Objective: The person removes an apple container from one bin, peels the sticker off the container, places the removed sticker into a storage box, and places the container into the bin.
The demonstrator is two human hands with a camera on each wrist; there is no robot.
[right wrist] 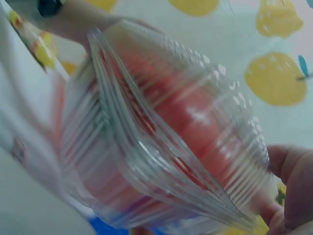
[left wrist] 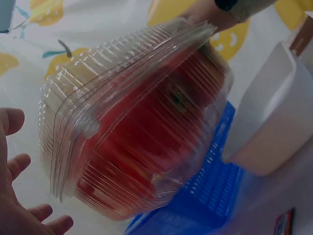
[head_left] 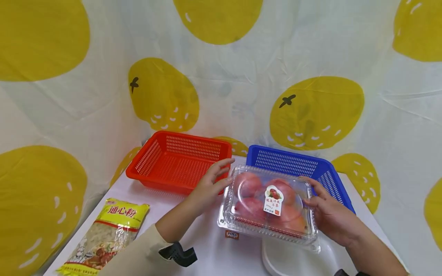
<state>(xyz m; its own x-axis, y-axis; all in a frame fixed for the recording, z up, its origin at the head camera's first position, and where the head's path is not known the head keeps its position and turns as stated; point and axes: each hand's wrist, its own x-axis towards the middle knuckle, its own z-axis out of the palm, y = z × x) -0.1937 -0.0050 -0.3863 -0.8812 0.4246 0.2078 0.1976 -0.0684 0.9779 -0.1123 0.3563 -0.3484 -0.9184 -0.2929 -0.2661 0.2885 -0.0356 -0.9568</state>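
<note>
A clear plastic box of red fruit (head_left: 269,207), with a white fruit label on its lid, is held up above the table. My right hand (head_left: 333,214) grips its right edge, thumb on top. Beside the left edge is my left hand (head_left: 210,184); the left wrist view shows its spread fingers (left wrist: 19,165) apart from the box. In the right wrist view, the right thumb (right wrist: 288,161) lies at the box's corner and the fruit looks blurred.
A red basket (head_left: 179,188) stands at the back left, a blue basket (head_left: 293,150) behind the box. A pasta bag (head_left: 110,234) lies at the left. Below the box are a white container (head_left: 276,264) and a small brown-labelled item (head_left: 231,234). Patterned cloth (head_left: 235,76) hangs behind.
</note>
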